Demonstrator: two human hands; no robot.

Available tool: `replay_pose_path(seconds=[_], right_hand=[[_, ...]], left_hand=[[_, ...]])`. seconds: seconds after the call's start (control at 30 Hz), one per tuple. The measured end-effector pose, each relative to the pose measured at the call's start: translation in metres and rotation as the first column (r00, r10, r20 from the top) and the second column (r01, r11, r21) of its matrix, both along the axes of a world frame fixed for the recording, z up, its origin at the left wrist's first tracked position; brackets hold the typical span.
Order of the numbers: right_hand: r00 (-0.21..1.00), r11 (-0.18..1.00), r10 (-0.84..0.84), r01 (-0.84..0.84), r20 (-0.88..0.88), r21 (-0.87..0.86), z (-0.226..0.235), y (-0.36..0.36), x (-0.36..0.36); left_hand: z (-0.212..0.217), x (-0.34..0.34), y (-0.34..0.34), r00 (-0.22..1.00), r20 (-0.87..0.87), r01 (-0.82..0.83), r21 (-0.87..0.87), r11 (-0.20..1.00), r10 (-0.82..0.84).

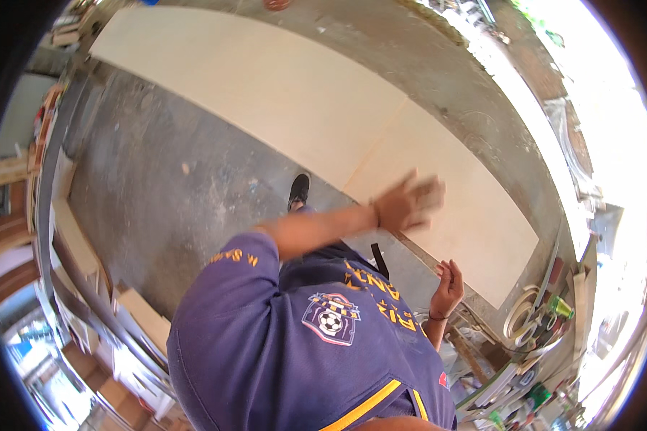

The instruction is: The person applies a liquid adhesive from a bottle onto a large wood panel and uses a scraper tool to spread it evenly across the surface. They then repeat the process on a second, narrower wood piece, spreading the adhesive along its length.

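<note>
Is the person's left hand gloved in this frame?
No, the left hand, motion-blurred in front of the pale board, shows bare skin.

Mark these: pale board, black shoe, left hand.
Pale board [259, 90]: head view, bare top surface.
Black shoe [300, 188]: head view, middle of its upper.
Left hand [408, 204]: head view, middle of the hand, motion-blurred.
</note>
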State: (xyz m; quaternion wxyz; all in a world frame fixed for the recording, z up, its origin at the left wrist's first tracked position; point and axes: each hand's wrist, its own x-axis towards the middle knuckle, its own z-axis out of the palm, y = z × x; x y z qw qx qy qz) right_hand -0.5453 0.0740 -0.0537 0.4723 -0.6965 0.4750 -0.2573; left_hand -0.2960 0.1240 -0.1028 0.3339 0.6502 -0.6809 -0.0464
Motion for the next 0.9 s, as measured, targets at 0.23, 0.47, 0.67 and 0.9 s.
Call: replay_pose_path(seconds=[0.23,0.47,0.67,0.9], right_hand=[[0.984,0.984,0.175,-0.173,-0.039,0.051,-0.01,-0.002,0.007],[0.95,0.957,0.29,-0.29,-0.116,0.02,0.005,-0.002,0.054],[0.882,0.826,0.389,-0.461,-0.265,-0.324,0.021,0.003,0.182],[0.558,0.412,0.566,-0.829,-0.606,-0.378,-0.06,0.044,0.359]], left_hand=[[-0.051,0.23,0.101,0.668,0.304,-0.724,0.051,0.688,0.679],[-0.071,0.205,0.501,-0.171,0.451,-0.708,0.563,-0.427,0.876],[-0.134,-0.048,0.571,0.146,0.402,-0.184,0.909,-0.374,0.904],[-0.115,-0.02,0.543,-0.407,0.112,-0.034,0.99,-0.138,0.907]])
